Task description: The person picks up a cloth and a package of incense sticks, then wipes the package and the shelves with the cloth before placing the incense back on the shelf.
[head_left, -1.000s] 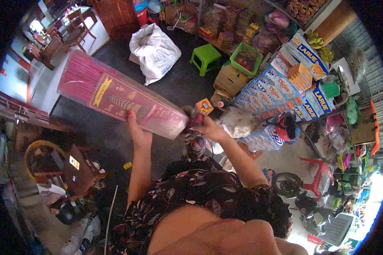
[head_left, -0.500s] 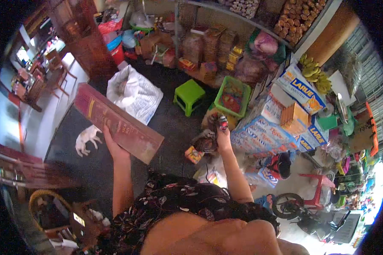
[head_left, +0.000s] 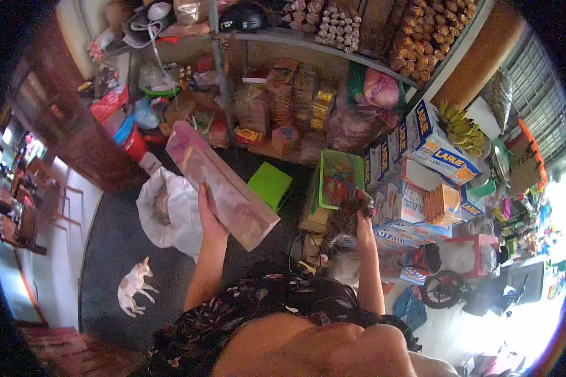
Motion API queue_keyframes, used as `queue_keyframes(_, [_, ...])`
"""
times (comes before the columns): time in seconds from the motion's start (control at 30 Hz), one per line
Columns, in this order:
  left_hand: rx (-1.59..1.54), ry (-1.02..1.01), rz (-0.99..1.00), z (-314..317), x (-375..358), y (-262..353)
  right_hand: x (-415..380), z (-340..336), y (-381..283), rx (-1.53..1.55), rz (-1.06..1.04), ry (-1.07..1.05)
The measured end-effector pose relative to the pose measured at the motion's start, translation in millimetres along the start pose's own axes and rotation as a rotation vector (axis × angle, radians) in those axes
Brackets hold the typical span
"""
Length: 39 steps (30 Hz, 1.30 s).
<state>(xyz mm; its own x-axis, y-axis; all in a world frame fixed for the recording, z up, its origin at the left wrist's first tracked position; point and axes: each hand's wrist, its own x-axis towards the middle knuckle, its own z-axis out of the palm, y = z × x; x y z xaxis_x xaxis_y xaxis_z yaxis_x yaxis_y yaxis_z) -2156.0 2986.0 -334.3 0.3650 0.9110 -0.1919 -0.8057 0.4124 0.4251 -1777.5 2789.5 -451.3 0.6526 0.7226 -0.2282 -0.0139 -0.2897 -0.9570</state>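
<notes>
A long pinkish-red carton [head_left: 226, 188] rests slanted in my left hand [head_left: 212, 217], whose fingers grip its lower edge. Its pale, glossy side faces me. My right hand [head_left: 363, 212] is closed around something dark. Below and left of that hand hangs a dark brown, feathery bundle [head_left: 334, 227], apparently a feather duster; blur hides the details. Just above the right hand is a light green plastic basket [head_left: 324, 179] with colourful packets inside. A bright green stool [head_left: 271, 185] stands behind the carton's right side.
A white sack [head_left: 182, 220] stands left of the carton. On the dark floor lies a white-and-tan dog [head_left: 135, 288]. Stacked beer cartons [head_left: 443, 157] rise at the right, with bananas [head_left: 460, 129] on top. Shelves of packaged goods [head_left: 282, 94] line the back.
The carton has moved right and turned, showing a paler side. My right hand has moved right, closer to the green basket. The whole view has shifted, with more shelving visible.
</notes>
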Motion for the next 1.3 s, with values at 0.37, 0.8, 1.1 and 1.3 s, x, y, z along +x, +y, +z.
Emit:
queue_keyframes(0.37, [-0.044,-0.007,-0.027,63.4,166.3,14.5,90.2,53.3,-102.6,0.008,-0.21,0.25])
queue_keyframes(0.8, [0.18,-0.054,0.08,134.6,268.3,55.5,171.4,111.9,-184.5,0.061,-0.221,0.321])
queue_keyframes(1.1, [0.144,-0.34,-0.108,136.7,341.6,28.4,167.5,103.1,-246.2,0.332,-0.362,0.15])
queue_keyframes(1.3, [0.202,-0.663,-0.379,136.4,394.5,0.5,231.5,97.3,-242.5,0.227,-0.404,0.192])
